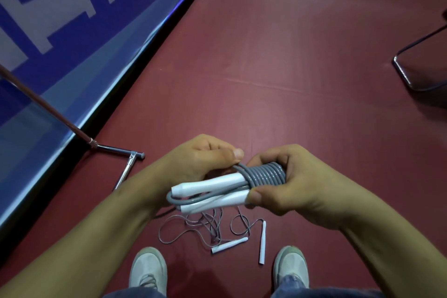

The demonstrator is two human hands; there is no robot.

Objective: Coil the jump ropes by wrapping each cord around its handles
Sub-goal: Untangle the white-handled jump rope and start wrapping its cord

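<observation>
Above the red floor [290, 55], the right hand [297, 186] grasped the wound jump rope [210, 184]: thumb on the lower white handle [217, 202], fingers curled behind the grey coil [268, 173]. The left hand [205, 159] pinched the cord [240, 166] just left of the coil. A second rope [262, 242] lay loose and tangled on the floor below.

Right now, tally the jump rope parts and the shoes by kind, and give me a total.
White handles: 4
Grey cords: 2
Shoes: 2
Total: 8
</observation>
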